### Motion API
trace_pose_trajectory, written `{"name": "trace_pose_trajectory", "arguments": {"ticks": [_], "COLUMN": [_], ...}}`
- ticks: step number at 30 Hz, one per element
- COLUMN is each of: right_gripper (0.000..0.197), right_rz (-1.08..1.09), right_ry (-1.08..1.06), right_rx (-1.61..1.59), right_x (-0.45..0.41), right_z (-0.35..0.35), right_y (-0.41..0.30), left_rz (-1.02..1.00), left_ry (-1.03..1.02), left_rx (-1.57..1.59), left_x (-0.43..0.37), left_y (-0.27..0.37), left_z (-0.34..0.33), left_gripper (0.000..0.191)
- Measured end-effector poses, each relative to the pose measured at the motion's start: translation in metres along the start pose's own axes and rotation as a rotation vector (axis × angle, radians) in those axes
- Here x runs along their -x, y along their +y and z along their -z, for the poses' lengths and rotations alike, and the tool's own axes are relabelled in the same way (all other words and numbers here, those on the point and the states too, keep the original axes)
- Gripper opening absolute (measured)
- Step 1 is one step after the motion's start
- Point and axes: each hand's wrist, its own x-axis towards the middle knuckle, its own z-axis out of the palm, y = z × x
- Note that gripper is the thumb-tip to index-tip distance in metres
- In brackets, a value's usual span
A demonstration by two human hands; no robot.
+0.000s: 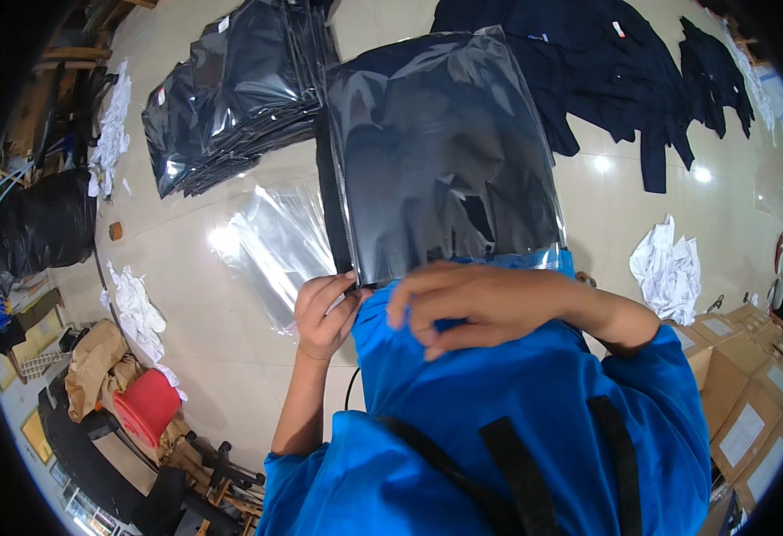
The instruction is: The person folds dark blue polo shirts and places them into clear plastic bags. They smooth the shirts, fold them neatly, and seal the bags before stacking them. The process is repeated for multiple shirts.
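A clear plastic bag [445,154] with a folded dark garment inside lies flat in front of me. Its near edge reaches my blue clothing, which shows through a clear strip of film. My left hand [328,311] pinches the bag's near left corner between thumb and fingers. Across the near edge hangs my right hand [458,308], blurred, its fingers bent and apart with nothing visible in them. A dark strip, seemingly cloth, shows along the bag's left side. Left of the bag, a stack of empty clear plastic sleeves [284,248] rests on the shiny tiled floor.
Bagged dark garments [244,87] are piled at the far left. Dark garments [606,74] lie spread at the far right. Crumpled white material [666,268] is on the right, near cardboard boxes [740,388]. A tape roll [115,231], red bucket [149,405] and black chair [97,462] are leftward.
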Motion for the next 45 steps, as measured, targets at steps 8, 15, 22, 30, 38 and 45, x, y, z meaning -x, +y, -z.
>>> {"name": "trace_pose_trajectory", "arguments": {"ticks": [8, 15, 22, 30, 38, 45], "right_gripper": [0.02, 0.038, 0.032, 0.026, 0.025, 0.018], "right_rz": [-1.162, -0.782, -0.287, -0.339, -0.416, -0.448], "right_ry": [0.015, 0.514, 0.353, 0.428, 0.522, 0.589], "right_rx": [0.354, 0.993, 1.193, 0.877, 0.741, 0.749], "right_x": [0.219, 0.207, 0.181, 0.177, 0.174, 0.174], "right_z": [0.098, 0.041, 0.025, 0.036, 0.037, 0.034], "right_y": [-0.074, -0.057, -0.032, -0.035, -0.032, -0.026], "left_rz": [-0.064, -0.103, -0.102, -0.002, 0.274, 0.442], "left_ry": [-0.084, -0.122, -0.082, -0.086, -0.224, -0.276], "left_rx": [0.05, 0.059, 0.05, 0.111, 0.258, 0.328], "left_x": [0.001, -0.005, 0.005, 0.006, -0.015, -0.034], "left_y": [-0.015, -0.012, -0.007, -0.005, 0.002, 0.011], "left_z": [-0.003, 0.0, 0.001, -0.001, 0.008, 0.017], "left_gripper": [0.031, 0.033, 0.025, 0.027, 0.023, 0.014]}}
